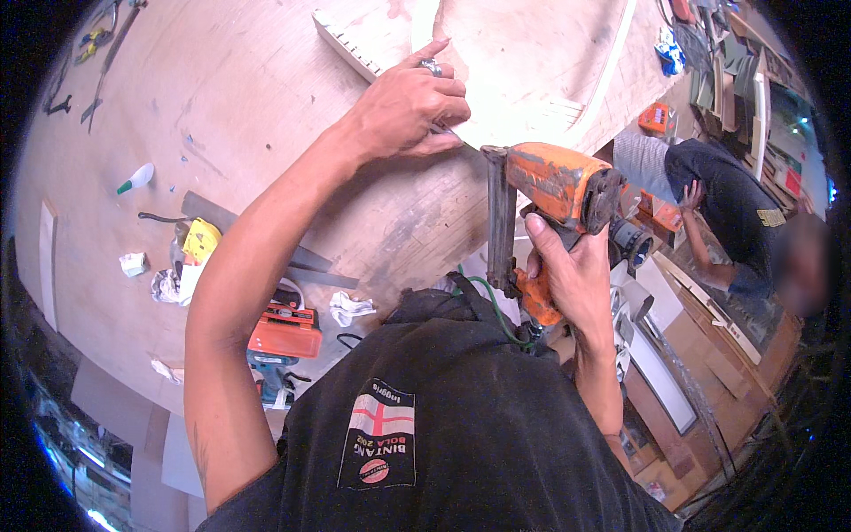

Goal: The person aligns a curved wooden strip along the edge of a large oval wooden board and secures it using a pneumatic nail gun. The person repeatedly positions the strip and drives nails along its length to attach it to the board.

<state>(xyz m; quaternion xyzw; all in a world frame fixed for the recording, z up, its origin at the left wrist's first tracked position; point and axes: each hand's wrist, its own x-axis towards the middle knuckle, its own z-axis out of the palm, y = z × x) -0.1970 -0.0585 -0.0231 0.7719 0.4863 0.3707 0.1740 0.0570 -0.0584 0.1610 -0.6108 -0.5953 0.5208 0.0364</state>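
Observation:
My right hand grips the handle of an orange pneumatic nail gun, whose dark magazine points down at the wooden workbench. A green air hose runs from the gun's base toward my body. My left hand, a ring on one finger, presses down on a pale curved wooden piece just left of the gun's nose. A slatted white strip lies beyond my left hand.
An orange power tool, a yellow tool, a white glue bottle, crumpled rags and metal rulers lie on the bench's left side. Another person in a dark shirt bends over boards at the right. Clamps lie at the far left.

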